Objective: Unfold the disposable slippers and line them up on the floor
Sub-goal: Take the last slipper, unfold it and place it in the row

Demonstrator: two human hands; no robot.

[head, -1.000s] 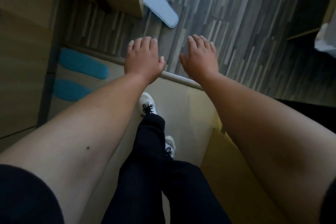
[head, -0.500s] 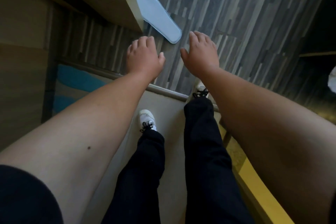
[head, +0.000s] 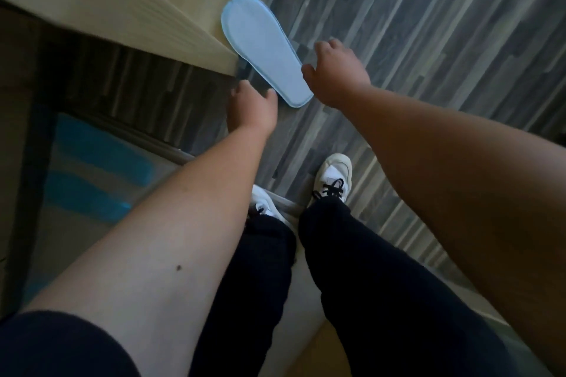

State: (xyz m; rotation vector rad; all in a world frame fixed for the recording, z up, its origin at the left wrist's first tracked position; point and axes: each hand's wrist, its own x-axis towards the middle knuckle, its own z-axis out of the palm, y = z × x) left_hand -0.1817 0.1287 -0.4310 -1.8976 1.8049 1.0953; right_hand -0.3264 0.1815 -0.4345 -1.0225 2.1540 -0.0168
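Pale blue and flat, a disposable slipper (head: 265,50) lies on the grey wood-grain floor (head: 428,24), running diagonally between and beyond the two hands. Its near end sits just past the fingertips of both hands, its far end points away up-left, and one long edge lies close to the corner of a light wooden cabinet (head: 147,3) that stands beyond the left hand.

Left hand (head: 252,109) is stretched forward, palm down, fingers loosely spread and empty; its thumb tip seems just beside the slipper's near end, though whether it touches cannot be told. Right hand (head: 337,76) reaches a little farther, also palm down and holding nothing, fingers curled slightly, with its thumb at the slipper's right edge, appearing to overlap it; contact is unclear.

Nearer the body than the hands, two white sneakers with black laces show below dark trousers (head: 367,269): the right sneaker (head: 335,176) stands on the grey floor, the left sneaker (head: 266,203) is partly hidden behind the left forearm, at a metal threshold strip (head: 159,147). To the left of the left arm, two darker blue slipper-shaped forms (head: 98,171) lie side by side on a paler floor surface, blurred.
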